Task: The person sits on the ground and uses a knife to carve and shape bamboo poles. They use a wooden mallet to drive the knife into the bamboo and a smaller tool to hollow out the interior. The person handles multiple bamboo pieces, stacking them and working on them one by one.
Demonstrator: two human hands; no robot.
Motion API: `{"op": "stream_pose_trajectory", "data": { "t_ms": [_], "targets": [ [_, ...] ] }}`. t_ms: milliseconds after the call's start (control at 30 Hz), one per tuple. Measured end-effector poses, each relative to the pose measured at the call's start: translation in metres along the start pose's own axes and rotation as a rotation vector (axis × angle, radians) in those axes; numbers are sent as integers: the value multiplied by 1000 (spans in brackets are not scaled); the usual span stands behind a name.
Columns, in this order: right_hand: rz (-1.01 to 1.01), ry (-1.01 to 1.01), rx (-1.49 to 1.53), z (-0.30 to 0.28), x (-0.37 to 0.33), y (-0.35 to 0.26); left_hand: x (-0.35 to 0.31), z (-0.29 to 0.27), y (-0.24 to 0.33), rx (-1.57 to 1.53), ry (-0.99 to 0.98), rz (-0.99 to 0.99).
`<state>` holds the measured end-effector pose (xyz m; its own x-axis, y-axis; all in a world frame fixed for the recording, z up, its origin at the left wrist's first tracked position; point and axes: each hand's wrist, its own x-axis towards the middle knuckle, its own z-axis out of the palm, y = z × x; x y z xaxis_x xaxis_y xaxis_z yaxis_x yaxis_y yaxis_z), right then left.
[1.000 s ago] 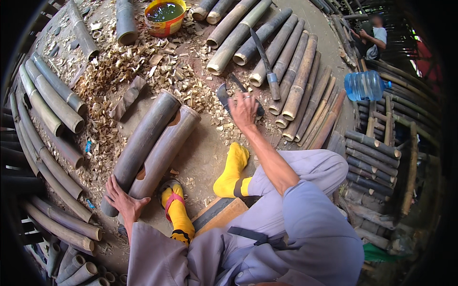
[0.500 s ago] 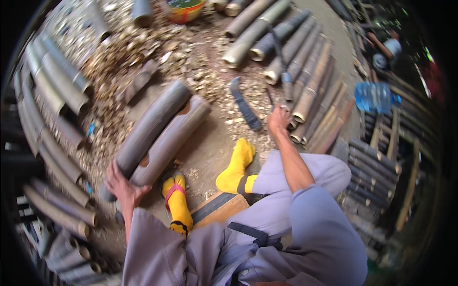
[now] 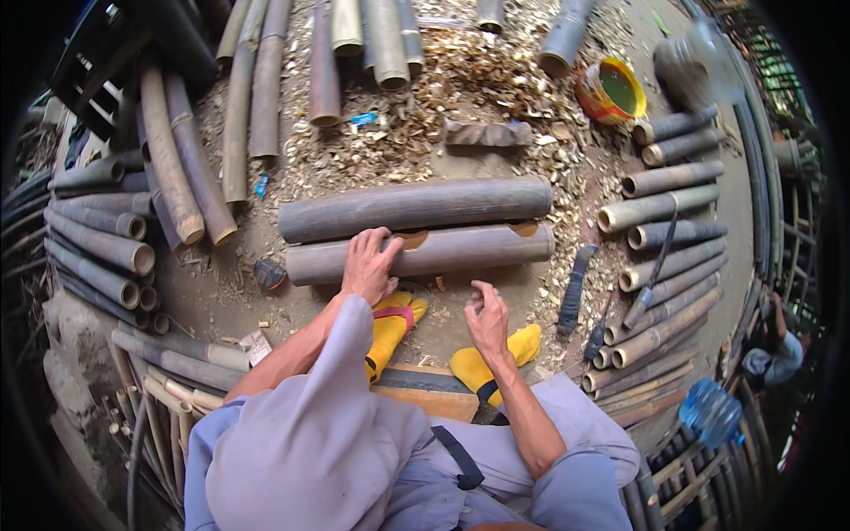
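Note:
Two thick grey-brown bamboo tubes lie side by side across the ground before me: a far tube (image 3: 416,205) and a near tube (image 3: 478,255) with notches cut in its upper side. My left hand (image 3: 370,264) grips the near tube left of its middle, fingers hooked over toward the gap. Nearer to me, my right hand (image 3: 489,319) hovers above my yellow-socked foot, empty, its fingers loosely curled and apart. To its right lie a curved blade with a wrapped dark handle (image 3: 573,296), a thin dark-handled tool (image 3: 598,339) and a long-bladed knife (image 3: 651,283).
Cut bamboo lengths (image 3: 668,261) lie in a row at the right, with more stacks (image 3: 102,243) at the left. Wood chips (image 3: 425,106) cover the ground beyond the tubes. A yellow-red bucket (image 3: 611,91) holds greenish liquid. Another person (image 3: 779,354) is at far right.
My right hand has come away from the tools at the right, back toward me. My left hand has moved from the tubes' left end onto the near tube. The view has turned left.

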<state>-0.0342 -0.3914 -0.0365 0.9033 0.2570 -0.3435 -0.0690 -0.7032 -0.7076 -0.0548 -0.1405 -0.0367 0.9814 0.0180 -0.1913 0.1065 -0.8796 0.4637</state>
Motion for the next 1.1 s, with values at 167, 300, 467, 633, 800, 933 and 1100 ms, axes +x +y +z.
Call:
{"op": "stream_pose_trajectory", "data": {
  "t_ms": [167,300,467,633,800,933,1100],
  "targets": [
    [43,-159,-49,4,-3,3,-1,-3,-3,-61,-154,105],
    [41,-179,-145,-4,7,10,-13,-5,-6,-243,-146,69],
    [45,-204,-20,2,2,-18,-25,-29,-12,-535,10,8],
    [0,-400,93,22,-8,-68,13,-69,0,-659,173,-53],
    [-50,-408,121,37,-6,-64,40,-82,-10,-802,408,-117],
    [-47,-355,64,23,2,-53,33,-107,-43,-864,558,-360],
    [-81,-275,10,4,12,-33,-1,-170,-93,-874,802,-512]
  ]
}}
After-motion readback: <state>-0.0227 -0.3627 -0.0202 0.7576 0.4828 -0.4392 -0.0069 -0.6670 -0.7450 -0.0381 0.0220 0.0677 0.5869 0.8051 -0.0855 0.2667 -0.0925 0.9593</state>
